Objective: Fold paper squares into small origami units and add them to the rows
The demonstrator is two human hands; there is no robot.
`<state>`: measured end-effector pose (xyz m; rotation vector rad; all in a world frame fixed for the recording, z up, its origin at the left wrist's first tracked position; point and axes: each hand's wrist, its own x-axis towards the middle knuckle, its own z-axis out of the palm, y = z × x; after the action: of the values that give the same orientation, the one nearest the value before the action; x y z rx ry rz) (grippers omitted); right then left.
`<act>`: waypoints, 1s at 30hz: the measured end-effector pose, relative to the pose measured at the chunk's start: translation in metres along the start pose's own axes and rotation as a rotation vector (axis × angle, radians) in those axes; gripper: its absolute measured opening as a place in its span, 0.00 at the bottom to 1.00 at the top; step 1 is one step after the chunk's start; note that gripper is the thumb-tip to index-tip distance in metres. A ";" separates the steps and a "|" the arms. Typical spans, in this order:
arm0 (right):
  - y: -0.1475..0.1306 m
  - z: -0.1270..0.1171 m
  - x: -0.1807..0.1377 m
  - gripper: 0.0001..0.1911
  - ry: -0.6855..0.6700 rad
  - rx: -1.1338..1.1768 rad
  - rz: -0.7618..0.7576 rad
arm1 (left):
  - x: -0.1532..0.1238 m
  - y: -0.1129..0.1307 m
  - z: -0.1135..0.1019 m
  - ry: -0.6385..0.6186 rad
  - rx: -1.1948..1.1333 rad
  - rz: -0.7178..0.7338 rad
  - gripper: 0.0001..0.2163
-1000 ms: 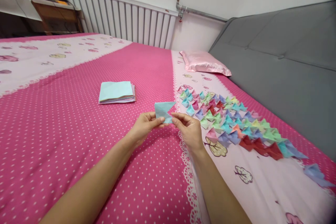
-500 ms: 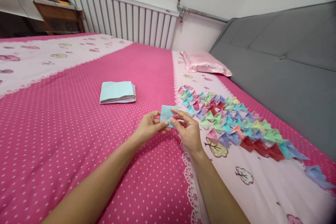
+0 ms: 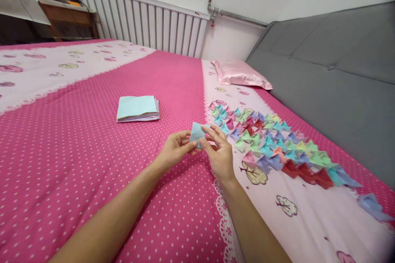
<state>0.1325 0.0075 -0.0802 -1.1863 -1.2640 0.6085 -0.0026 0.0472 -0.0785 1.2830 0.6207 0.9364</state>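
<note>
Folded blue paper (image 3: 196, 131): thin, matte, pale blue, with straight edges and a flat face; its right part is covered by fingers, so the full outline cannot be told.
Left hand (image 3: 175, 148): grip closed on the paper at its left and lower edge, thumb on the near face, fingers curled behind.
Right hand (image 3: 222, 157): grip closed on the paper's right side, thumb low near the other thumb, fingers bent over the upper part.
Paper and grip: the sheet sits between the two hands, tilted, held above the bedspread (image 3: 77, 152).
Bedspread cloth: deep pink with white dots, joined by lacy scalloped edging to pale bands printed with trees.
Paper stack (image 3: 136, 107): flat, rectangular, pale blue on top, layered edges slightly uneven; beyond the left hand, apart from it.
Paper boats (image 3: 271, 141): small, crisp, pointed folds in many colours, crowded in rows right of the right hand.
Pillow (image 3: 242, 74): glossy pink, ruffled border, near the padded grey headboard (image 3: 333, 53).
</note>
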 end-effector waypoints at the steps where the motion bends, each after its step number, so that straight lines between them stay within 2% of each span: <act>1: 0.000 0.000 0.000 0.17 0.015 -0.012 -0.012 | 0.000 0.000 0.000 -0.011 -0.012 0.004 0.16; 6: -0.003 0.000 -0.002 0.16 0.080 -0.139 -0.111 | -0.001 0.001 0.000 -0.026 -0.047 0.010 0.17; 12: -0.004 0.000 -0.002 0.14 0.095 -0.248 -0.212 | -0.002 0.000 0.001 -0.052 -0.049 0.003 0.17; 20: -0.004 0.003 -0.004 0.11 0.074 -0.050 -0.092 | -0.002 0.002 0.002 -0.037 -0.022 -0.015 0.15; 26: -0.005 0.003 -0.003 0.09 0.058 0.095 -0.002 | -0.002 0.003 0.002 0.010 -0.033 -0.064 0.20; 30: 0.000 0.004 -0.001 0.08 0.062 0.171 0.045 | -0.001 0.005 0.003 0.070 0.007 -0.109 0.15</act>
<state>0.1284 0.0075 -0.0810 -1.0855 -1.1133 0.6939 -0.0014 0.0451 -0.0731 1.2143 0.7419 0.8921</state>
